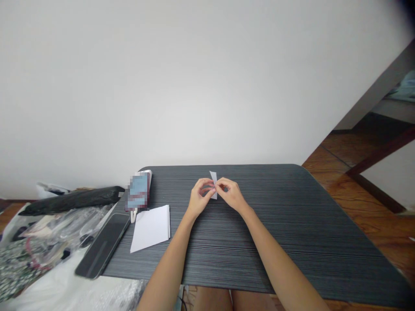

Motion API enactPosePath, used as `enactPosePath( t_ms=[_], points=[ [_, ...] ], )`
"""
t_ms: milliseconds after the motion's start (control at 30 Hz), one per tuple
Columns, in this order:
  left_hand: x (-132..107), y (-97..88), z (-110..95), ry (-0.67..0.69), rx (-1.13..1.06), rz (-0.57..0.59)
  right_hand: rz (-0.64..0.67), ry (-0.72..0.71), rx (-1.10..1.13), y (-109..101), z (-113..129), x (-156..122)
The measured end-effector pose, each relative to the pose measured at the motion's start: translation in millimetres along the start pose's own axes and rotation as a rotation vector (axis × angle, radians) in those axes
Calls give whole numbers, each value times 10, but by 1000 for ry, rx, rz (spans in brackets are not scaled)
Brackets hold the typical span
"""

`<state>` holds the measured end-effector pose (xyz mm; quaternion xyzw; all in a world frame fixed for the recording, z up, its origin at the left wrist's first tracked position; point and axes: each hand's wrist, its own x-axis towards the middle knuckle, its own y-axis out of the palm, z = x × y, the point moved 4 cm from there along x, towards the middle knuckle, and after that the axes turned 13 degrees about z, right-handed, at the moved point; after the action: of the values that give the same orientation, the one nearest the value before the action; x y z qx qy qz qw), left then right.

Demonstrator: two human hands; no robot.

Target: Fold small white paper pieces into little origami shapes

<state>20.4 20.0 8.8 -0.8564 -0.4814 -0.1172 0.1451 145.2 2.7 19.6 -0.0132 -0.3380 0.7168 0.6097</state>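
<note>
A small piece of white paper (213, 176) stands nearly upright between my two hands, just above the dark table (275, 242). My left hand (201, 196) pinches it from the left with the thumb and fingertips. From the right, my right hand (231, 194) grips the same paper between thumb and forefinger. The fingertips of both hands meet near the paper's middle and hide part of it. To the left of my left forearm lies a stack of white paper sheets (151, 229).
A phone (104, 246) rests at the table's left edge. Behind the sheets is a blurred-out box-like item (138, 190). Plastic bags (74, 224) and a long black wrapped object (73, 201) lie left of the table. A white wall (207, 86) rises behind it.
</note>
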Motion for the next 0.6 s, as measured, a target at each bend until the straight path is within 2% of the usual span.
enactPosePath(
  t_ms=[167, 200, 267, 367, 467, 600],
  points=[
    [10, -103, 199, -132, -101, -154, 48, -17, 4, 33, -31, 0],
    [4, -138, 238, -159, -81, -196, 28, 19, -20, 18, -68, -2],
    [-11, -186, 295, -220, -1, -238, -95, 145, -111, -64, -166, -16],
    [-27, -167, 328, -291, 116, -184, -179, 247, -223, -196, -277, -39],
    [-33, -81, 312, -283, 175, -108, -234, 322, -307, -334, -361, -97],
    [-32, -1, 313, -266, 181, -75, -97, 373, -370, -371, -507, -175]
  ],
)
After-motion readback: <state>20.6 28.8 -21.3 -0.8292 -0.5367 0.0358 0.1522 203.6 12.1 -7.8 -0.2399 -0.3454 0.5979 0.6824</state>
